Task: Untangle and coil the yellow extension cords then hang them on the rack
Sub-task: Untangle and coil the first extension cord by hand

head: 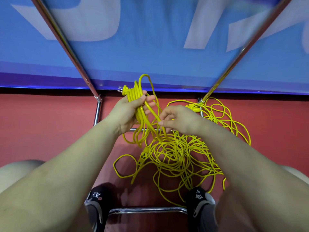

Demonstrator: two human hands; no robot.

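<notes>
I see bright yellow extension cords (175, 156) over a red floor (41, 128). Upper frame: a blue banner (142, 56) with pale lettering and a purple lower band. Chrome rack tubes (66, 46). Lower frame: black shoes (98, 198) with white star prints.

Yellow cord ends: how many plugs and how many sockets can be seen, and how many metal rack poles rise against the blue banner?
Pronged plugs: 1, in the left hand's coil
Triple sockets: 1, on the floor
Unclear end pieces: 1, by the right pole's foot
Slanted metal poles: 2
Total: 5
</notes>
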